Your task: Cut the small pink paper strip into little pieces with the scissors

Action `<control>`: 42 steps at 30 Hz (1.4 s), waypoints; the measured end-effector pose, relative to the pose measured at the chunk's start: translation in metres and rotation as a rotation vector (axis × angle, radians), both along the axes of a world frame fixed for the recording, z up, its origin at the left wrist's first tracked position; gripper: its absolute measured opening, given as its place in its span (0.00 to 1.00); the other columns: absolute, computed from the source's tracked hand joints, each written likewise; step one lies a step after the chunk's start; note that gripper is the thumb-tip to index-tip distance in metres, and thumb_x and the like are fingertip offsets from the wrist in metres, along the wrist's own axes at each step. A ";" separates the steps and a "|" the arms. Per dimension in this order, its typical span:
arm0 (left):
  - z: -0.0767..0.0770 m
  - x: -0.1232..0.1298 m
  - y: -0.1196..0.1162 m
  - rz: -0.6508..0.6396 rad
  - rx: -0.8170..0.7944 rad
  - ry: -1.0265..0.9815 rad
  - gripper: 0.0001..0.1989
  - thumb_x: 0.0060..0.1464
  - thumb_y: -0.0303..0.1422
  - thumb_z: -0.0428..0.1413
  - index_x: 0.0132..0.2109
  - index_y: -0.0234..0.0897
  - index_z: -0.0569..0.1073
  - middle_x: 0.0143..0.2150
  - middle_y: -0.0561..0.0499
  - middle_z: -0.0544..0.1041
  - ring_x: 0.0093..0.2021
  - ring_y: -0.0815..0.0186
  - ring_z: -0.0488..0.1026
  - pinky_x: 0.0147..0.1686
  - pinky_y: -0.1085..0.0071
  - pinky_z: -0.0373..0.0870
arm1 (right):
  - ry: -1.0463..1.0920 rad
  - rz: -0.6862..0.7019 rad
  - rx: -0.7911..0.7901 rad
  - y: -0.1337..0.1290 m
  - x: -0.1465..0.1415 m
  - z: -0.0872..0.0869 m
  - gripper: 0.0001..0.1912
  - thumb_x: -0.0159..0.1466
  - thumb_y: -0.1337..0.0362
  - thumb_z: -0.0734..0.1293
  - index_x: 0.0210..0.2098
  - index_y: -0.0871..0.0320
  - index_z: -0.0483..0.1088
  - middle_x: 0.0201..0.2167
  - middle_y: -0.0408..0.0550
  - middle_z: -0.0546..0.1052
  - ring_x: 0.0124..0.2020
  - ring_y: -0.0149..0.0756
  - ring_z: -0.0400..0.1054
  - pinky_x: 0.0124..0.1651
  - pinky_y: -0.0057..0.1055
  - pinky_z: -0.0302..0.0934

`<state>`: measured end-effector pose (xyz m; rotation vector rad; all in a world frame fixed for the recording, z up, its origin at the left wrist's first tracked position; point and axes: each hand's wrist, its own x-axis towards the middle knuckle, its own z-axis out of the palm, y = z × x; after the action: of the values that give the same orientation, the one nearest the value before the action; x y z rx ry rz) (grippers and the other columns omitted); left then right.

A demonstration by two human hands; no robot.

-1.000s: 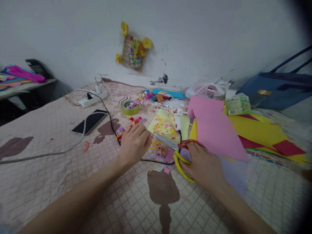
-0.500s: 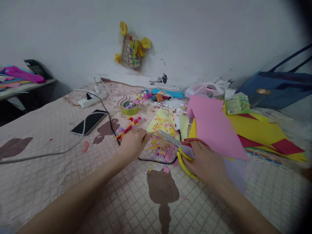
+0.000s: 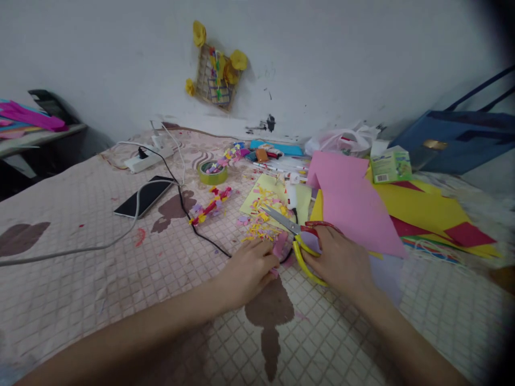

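My right hand (image 3: 341, 261) grips yellow-and-red-handled scissors (image 3: 300, 238), whose shut metal blades point up and left over a heap of small paper scraps (image 3: 260, 225). My left hand (image 3: 250, 271) lies palm down on the quilted pink cover (image 3: 120, 279), its fingertips on a small pink paper piece (image 3: 279, 247) just left of the scissor handles. I cannot tell whether those fingers pinch the piece. A pale yellow sheet (image 3: 265, 195) lies under the scraps.
Big pink (image 3: 350, 203), yellow (image 3: 422, 209) and red sheets lie to the right with a green box (image 3: 391, 164). A black cable (image 3: 193, 225), a phone (image 3: 144, 195), a tape roll (image 3: 212, 172) and a power strip (image 3: 145, 160) lie to the left. A blue bag (image 3: 462, 142) leans at the back right.
My left hand has drawn back from the scrap heap toward me and to the right, landing on the pink piece beside the scissors. The right hand with the scissors has barely shifted.
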<state>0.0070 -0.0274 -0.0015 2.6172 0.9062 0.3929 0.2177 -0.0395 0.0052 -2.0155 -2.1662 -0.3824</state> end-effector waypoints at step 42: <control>0.001 -0.005 0.022 0.234 -1.022 -0.704 0.12 0.48 0.39 0.58 0.29 0.34 0.68 0.21 0.56 0.68 0.21 0.76 0.63 0.22 0.78 0.58 | 1.827 0.018 -0.444 -0.010 -0.038 -0.014 0.18 0.51 0.57 0.73 0.38 0.56 0.69 0.25 0.37 0.69 0.21 0.24 0.56 0.23 0.24 0.48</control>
<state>0.0022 -0.0058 -0.0007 1.3119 0.8301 0.6343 0.1801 -0.0500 -0.0085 -1.2330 -0.9590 1.4390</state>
